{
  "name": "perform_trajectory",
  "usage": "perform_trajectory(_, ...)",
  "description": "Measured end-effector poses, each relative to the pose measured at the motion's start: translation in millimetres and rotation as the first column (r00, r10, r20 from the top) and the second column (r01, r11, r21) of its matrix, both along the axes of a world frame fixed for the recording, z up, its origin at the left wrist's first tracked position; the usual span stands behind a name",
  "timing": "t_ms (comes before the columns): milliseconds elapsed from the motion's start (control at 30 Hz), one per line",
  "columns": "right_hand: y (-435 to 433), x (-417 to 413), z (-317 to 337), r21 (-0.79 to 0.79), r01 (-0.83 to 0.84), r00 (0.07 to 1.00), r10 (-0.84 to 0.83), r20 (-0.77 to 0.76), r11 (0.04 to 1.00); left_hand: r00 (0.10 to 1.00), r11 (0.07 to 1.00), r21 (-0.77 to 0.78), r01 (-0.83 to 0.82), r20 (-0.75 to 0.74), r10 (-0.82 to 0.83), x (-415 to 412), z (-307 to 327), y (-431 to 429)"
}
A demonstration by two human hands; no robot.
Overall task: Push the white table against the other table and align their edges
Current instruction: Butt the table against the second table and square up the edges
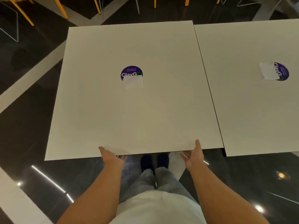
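Observation:
A white square table (100, 110) with a purple round sticker (131, 73) in its middle fills the centre of the view. A second white table (252, 110) stands to its right, with only a thin dark seam between them. The right table's near edge lies a little closer to me than the left one's. My left hand (111, 156) grips the near edge of the white table, thumb on top and fingers underneath. My right hand (193, 155) is at the same edge near its right corner, thumb on top, fingers spread just below the edge.
Yellow chair legs (24, 13) and white wire frames (9, 28) stand beyond the tables at the top. The floor is dark and glossy with pale stripes (30, 75). My shoes (155, 160) are just under the near edge.

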State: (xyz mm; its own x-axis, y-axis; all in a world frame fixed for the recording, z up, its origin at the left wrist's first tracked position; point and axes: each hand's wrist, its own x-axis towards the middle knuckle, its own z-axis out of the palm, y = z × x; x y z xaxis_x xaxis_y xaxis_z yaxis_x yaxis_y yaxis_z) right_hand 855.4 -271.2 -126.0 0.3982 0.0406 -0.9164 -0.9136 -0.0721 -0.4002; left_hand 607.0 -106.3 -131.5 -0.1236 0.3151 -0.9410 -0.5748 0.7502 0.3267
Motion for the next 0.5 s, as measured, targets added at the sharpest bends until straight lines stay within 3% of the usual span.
perform_trajectory(200, 15.8, 22.5, -20.5, 0.012, 0.163, 0.984, -0.162, -0.071, 0.986, 0.998, 0.998, -0.033, -0.059, 0.004, 0.059, -2.5, -26.4, -0.1)
perform_trajectory(333, -3.0, 47.1, -27.0, 0.02, 0.222, 0.973, -0.22, -0.067, 0.975, 0.999, 1.0, 0.007, 0.028, -0.018, -0.028, -8.3, -33.1, -0.6)
perform_trajectory(500, -17.2, 52.6, -27.1, 0.1, 0.177, 0.984, -0.173, -0.049, 0.979, 0.987, 0.988, 0.009, 0.152, -0.061, -0.151, -14.3, -33.6, 3.0)
